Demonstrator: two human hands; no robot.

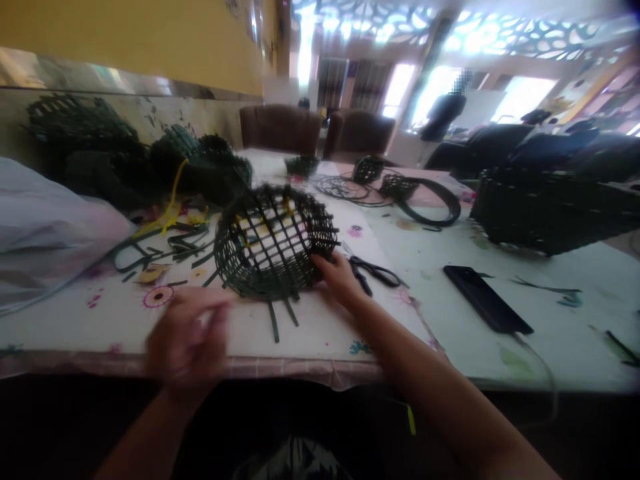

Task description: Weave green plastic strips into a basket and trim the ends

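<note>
A dark green woven basket (270, 270) lies on the table with its open grid of strips facing me. Loose strip ends stick out along its near and left edges. My right hand (340, 277) grips the basket's right rim, thumb on the near side and the other fingers partly hidden. To the left, my left hand (190, 337) is raised apart from the basket near the table's front edge, smeared by motion, so its fingers are unclear. Black-handled scissors (375, 270) lie just right of my right hand.
Cut green strips (185, 247) and a yellow strip (175, 193) litter the left side, beside a white plastic bag (45, 233). A phone (485, 300) with a cable lies right. A large dark woven basket (550, 210) stands behind it. A person (445, 113) is in the background.
</note>
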